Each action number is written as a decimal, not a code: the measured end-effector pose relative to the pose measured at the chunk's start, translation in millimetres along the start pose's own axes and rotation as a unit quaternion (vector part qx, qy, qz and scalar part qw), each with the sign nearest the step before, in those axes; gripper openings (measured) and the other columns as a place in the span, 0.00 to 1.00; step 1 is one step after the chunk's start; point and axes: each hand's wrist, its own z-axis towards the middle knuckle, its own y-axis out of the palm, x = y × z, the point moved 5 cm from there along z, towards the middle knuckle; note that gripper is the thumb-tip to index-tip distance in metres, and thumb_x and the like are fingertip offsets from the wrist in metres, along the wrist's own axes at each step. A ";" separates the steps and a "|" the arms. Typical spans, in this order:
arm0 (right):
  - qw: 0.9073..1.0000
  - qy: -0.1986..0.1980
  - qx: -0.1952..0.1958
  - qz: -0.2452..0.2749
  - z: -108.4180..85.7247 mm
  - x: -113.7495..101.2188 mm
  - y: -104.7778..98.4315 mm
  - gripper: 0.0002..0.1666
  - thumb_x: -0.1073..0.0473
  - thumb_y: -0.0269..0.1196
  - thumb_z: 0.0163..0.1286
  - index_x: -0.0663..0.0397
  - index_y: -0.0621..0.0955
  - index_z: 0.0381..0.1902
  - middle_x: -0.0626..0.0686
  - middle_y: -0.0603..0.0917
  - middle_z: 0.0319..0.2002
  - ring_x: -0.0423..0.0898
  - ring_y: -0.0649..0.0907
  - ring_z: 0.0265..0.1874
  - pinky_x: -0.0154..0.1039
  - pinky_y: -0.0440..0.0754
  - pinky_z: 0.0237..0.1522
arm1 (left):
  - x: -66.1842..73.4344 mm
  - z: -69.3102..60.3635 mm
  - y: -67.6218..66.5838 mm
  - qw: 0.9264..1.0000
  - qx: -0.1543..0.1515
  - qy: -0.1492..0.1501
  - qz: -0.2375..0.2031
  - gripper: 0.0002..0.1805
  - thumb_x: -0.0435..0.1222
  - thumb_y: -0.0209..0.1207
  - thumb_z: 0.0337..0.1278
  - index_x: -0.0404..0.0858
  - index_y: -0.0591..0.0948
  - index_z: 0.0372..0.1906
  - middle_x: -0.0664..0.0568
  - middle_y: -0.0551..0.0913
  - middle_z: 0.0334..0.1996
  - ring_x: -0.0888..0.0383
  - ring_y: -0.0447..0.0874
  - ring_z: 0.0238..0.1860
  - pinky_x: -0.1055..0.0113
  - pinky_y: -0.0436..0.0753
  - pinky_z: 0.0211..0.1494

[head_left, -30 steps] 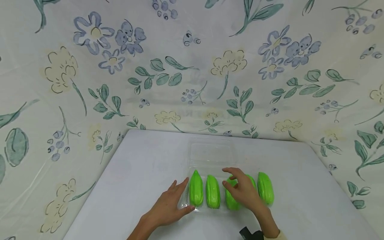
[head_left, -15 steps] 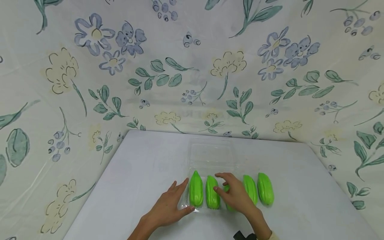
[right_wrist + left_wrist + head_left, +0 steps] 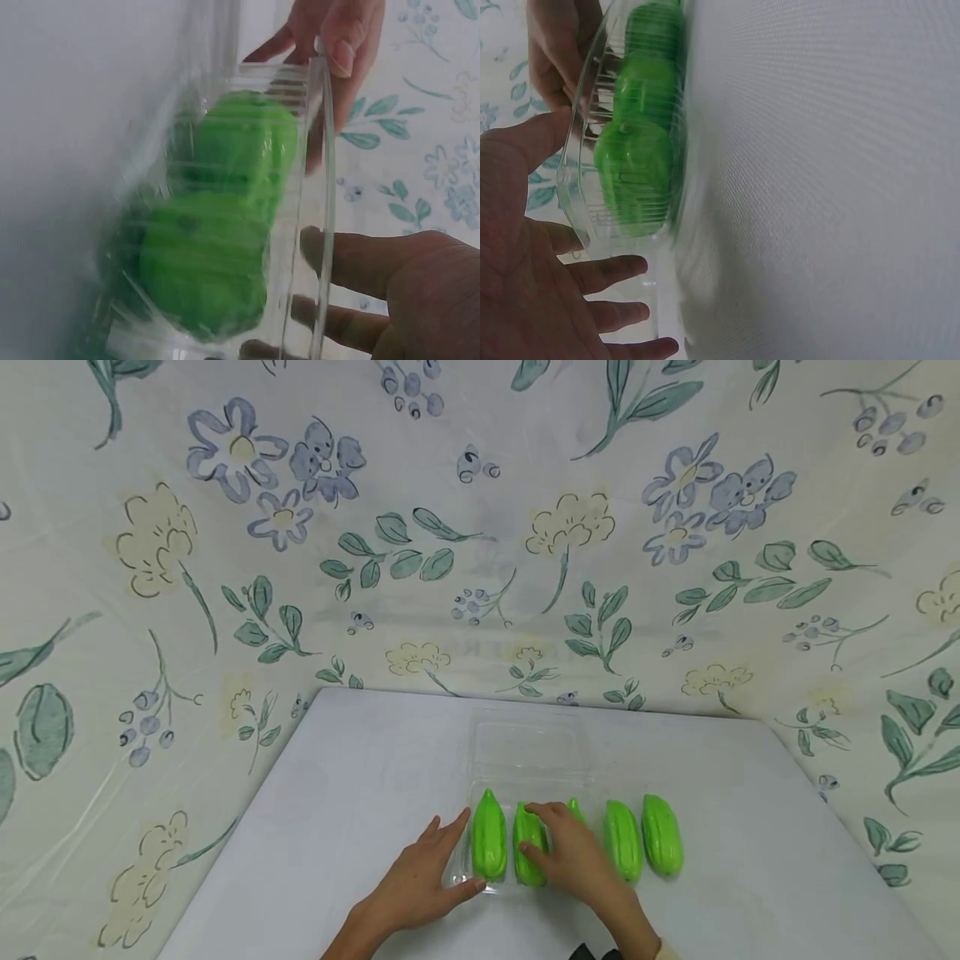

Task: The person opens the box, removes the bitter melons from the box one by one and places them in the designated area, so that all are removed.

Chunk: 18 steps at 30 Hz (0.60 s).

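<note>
A clear plastic clamshell box (image 3: 461, 880) lies on the table, holding a row of bright green, ribbed, gourd-like pieces. The leftmost piece (image 3: 489, 837) is fully seen in the head view. My left hand (image 3: 420, 883) rests at the box's left side, fingers straight and spread, thumb at its near edge. My right hand (image 3: 581, 862) hovers over the second piece (image 3: 530, 832), thumb and index finger apart around it; contact cannot be told. Behind that hand, the third piece (image 3: 575, 809) is mostly hidden. Through the box wall (image 3: 289, 225), green pieces show in the right wrist view.
Two more green pieces, one nearer the box (image 3: 624, 841) and one farther right (image 3: 663, 835), lie on the white table (image 3: 360, 760). The box's clear lid (image 3: 528, 747) is folded back flat. Floral cloth (image 3: 480, 560) hangs behind the table.
My right hand has moved left, from above the third green piece to above the second, uncovering the piece just right of the box. My left hand stays in place.
</note>
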 end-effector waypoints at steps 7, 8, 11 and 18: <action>0.999 -0.002 -0.034 -0.009 -0.5 -6.6 13.8 0.34 0.53 0.72 0.61 0.59 0.76 0.62 0.64 0.77 0.56 0.59 0.81 0.50 0.56 0.80 0.47 | 1.4 -0.4 -0.4 1.000 -0.007 -0.003 -0.005 0.51 0.64 0.57 0.59 0.41 0.56 0.78 0.42 0.70 0.68 0.33 0.57 0.71 0.35 0.67 0.62; 0.999 -0.001 -0.037 -0.013 -0.7 -7.1 15.8 0.34 0.52 0.72 0.61 0.58 0.76 0.63 0.64 0.76 0.57 0.59 0.82 0.49 0.56 0.81 0.47 | 1.9 -0.4 -0.6 1.000 -0.007 -0.001 -0.004 0.51 0.64 0.57 0.59 0.40 0.55 0.78 0.42 0.70 0.68 0.33 0.57 0.71 0.35 0.67 0.61; 0.999 -0.008 -0.037 -0.016 -0.7 -7.9 19.9 0.36 0.51 0.71 0.61 0.59 0.74 0.64 0.64 0.75 0.58 0.60 0.82 0.48 0.57 0.81 0.45 | 3.4 -0.9 -2.0 1.000 -0.004 0.002 -0.005 0.51 0.64 0.57 0.59 0.40 0.55 0.78 0.41 0.70 0.67 0.33 0.57 0.70 0.34 0.68 0.60; 1.000 -0.023 -0.018 -0.005 0.8 -6.8 20.0 0.36 0.52 0.70 0.62 0.59 0.74 0.64 0.64 0.75 0.58 0.60 0.82 0.48 0.58 0.80 0.45 | 3.8 -0.6 -4.2 1.000 -0.003 0.002 0.003 0.51 0.65 0.56 0.59 0.40 0.55 0.77 0.40 0.71 0.67 0.33 0.58 0.70 0.35 0.69 0.59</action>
